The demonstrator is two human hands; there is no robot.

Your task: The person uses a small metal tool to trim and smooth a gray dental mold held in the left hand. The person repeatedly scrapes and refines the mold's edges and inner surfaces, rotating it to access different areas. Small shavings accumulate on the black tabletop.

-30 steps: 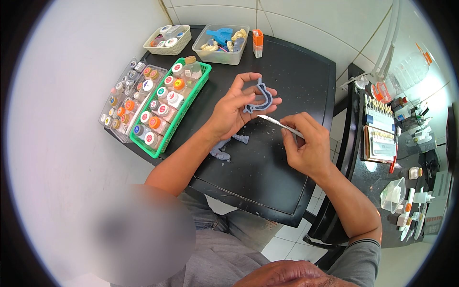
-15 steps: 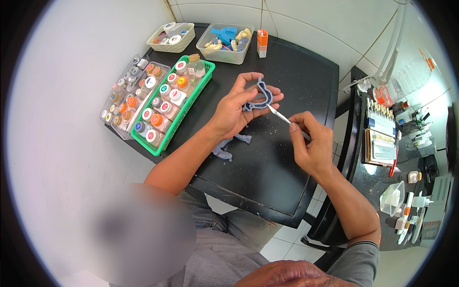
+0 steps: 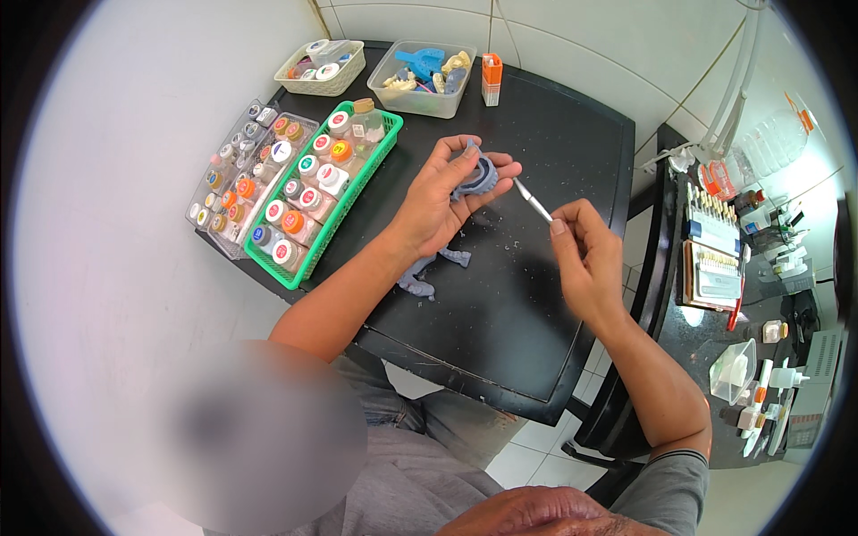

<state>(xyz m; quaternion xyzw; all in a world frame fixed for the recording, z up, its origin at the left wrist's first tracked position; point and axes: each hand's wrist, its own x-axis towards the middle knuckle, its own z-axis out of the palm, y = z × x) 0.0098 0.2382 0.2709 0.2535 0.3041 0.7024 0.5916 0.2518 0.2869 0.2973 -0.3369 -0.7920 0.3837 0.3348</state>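
Note:
My left hand (image 3: pixel 444 186) pinches a grey, arch-shaped dental model (image 3: pixel 478 179) between thumb and fingers, above the far middle of the black table. The arch is tilted, with its bumpy tooth side partly in sight. My right hand (image 3: pixel 587 259) grips a slim, pale tool like a small knife (image 3: pixel 534 202), its thin tip pointing up and left. That tip sits just off the left fingertips, apart from the model. A second grey dental model (image 3: pixel 418 284) rests on the table below my left wrist, partly covered by the forearm.
Left on the black table (image 3: pixel 500 330) stands a green basket (image 3: pixel 304 277) of capped jars, beside a clear case (image 3: pixel 207 234) of small pots. At the back are a cream basket (image 3: pixel 335 87), a clear tub (image 3: pixel 420 104) and an orange-white box (image 3: pixel 491 80). Shade guides (image 3: pixel 712 268) lie on the right counter.
The dental model has been turned in my left hand, so its tooth side shows more. My right hand has drawn the tool slightly right, its tip leaving the model.

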